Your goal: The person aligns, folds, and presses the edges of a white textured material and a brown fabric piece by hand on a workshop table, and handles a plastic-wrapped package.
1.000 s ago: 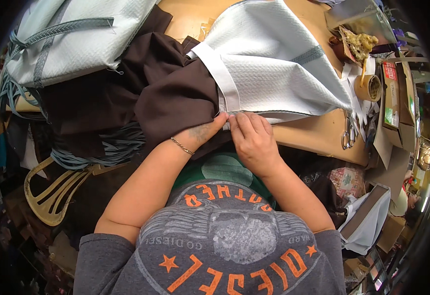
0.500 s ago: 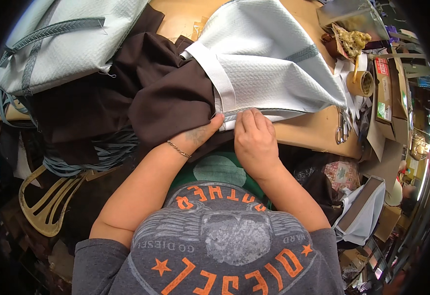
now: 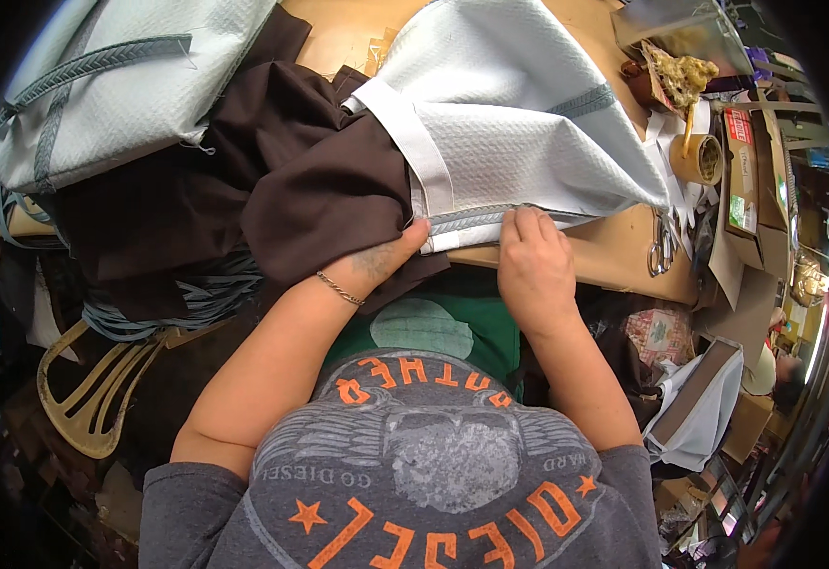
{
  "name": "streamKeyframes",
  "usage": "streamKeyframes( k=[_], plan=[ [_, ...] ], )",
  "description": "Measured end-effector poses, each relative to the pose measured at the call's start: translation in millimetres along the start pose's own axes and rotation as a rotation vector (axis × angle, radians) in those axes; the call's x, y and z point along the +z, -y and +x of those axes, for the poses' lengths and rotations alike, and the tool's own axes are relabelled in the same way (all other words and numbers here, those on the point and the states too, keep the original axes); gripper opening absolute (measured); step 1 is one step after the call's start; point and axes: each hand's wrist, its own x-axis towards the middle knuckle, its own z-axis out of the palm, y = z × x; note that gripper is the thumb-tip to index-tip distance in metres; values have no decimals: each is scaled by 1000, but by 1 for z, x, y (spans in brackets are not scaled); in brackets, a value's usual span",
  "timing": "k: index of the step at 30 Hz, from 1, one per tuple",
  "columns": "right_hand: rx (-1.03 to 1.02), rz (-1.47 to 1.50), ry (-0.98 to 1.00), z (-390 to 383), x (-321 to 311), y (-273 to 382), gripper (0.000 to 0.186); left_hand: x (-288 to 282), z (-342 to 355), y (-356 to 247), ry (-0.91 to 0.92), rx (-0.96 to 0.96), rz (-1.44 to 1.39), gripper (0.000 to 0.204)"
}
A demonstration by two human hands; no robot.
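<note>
A white, quilted-looking fabric piece lies across the table in front of me, a white band crossing its left end. Grey braided trim runs along its near edge. My left hand grips that edge's left corner; its thumb shows, while the fingers are hidden beneath brown cloth. Farther right along the same edge, my right hand is closed on the white fabric, fingertips pressed together over the trim. The brown cloth bunches up against the band and over my left hand.
Another white piece with grey trim is heaped at the far left. Scissors lie near the table's right edge, below a tape-roll-like cup holding a brush. Cardboard boxes stand at right. A plastic chair is at lower left.
My right hand has slid rightward along the near edge, uncovering more of the braided trim. My left hand stays at the corner, and the fabric has barely shifted.
</note>
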Motion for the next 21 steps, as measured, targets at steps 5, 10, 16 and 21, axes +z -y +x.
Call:
streamKeyframes(
  k=[5, 10, 16, 21],
  plan=[
    [97, 23, 68, -6, 3, -17, 23, 2, 0, 2, 36, -28, -61, 81],
    [190, 11, 54, -8, 3, -25, 24, 2, 3, 3, 68, -57, -50, 82],
    [-118, 379, -135, -7, 0, 34, 32, 7, 9, 16, 117, -79, -89, 85],
    [-11, 332, -141, -7, 10, 18, 32, 5, 6, 16, 92, -81, -173, 74]
  ],
)
